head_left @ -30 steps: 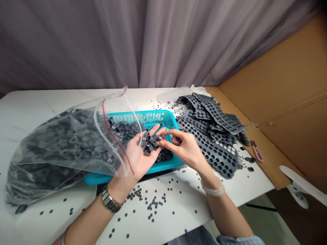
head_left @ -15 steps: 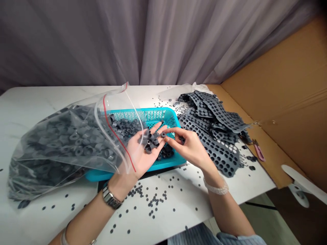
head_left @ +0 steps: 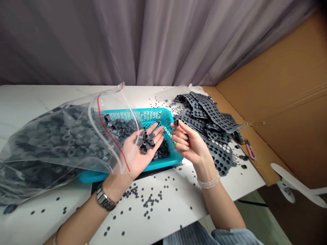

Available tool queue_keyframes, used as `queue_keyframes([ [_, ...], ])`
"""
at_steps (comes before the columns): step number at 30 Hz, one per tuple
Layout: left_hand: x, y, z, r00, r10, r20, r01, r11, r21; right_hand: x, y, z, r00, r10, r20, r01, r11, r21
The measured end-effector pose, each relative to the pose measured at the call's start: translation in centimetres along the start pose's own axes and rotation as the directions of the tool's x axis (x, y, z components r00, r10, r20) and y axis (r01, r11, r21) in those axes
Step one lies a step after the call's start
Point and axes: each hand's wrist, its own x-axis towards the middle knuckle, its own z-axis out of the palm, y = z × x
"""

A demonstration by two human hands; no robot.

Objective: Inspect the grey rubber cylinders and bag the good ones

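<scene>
My left hand (head_left: 139, 158) lies palm up over the basket, fingers stretched out, cradling several small dark grey rubber caps (head_left: 146, 142) on its palm. The mouth of a clear zip bag (head_left: 84, 136), full of similar grey caps, drapes over that palm and wrist. Beside it, my right hand (head_left: 192, 141) is raised above the basket's right end. Its thumb and index finger are closed on one small dark rubber cap (head_left: 177, 123), and the other fingers curl inward. Under both hands stands a turquoise plastic basket (head_left: 176, 158) with more loose caps (head_left: 162, 151) inside.
Perforated dark grey rubber sheets (head_left: 217, 119) are heaped at the right. Small dark discs (head_left: 150, 202) litter the white table (head_left: 186, 190) in front. Pink-handled snips (head_left: 251, 151) rest near a cardboard panel (head_left: 276, 85). A grey curtain (head_left: 153, 41) hangs behind.
My right hand has drawn back from the left fingertips to the right, taking a cap with it and turning upward. The left hand still bears its caps; the view has shifted slightly.
</scene>
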Motion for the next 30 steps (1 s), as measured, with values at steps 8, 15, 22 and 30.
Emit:
queue_keyframes([
  [8, 0.0, 0.0, -0.2, 1.000, -0.018, 0.015, 0.018, 1.000, 0.004, -0.2, -0.2, 0.3, 0.992, -0.073, -0.099, 0.075, 0.997, 0.018],
  [15, 0.0, -0.2, -0.1, 0.998, -0.037, 0.044, 0.039, 0.999, -0.034, 0.4, 0.9, 0.6, 0.976, -0.207, -0.065, 0.175, 0.929, -0.326],
  [22, -0.1, -0.1, 0.1, 0.999, -0.023, 0.031, 0.023, 1.000, 0.001, -0.2, 1.9, 1.5, 0.903, -0.407, 0.137, 0.314, 0.409, -0.857],
  [30, -0.3, 0.0, 0.0, 0.996, -0.036, 0.081, 0.031, 0.997, 0.070, -0.4, 2.2, 1.4, 0.898, -0.414, 0.150, 0.275, 0.262, -0.925],
])
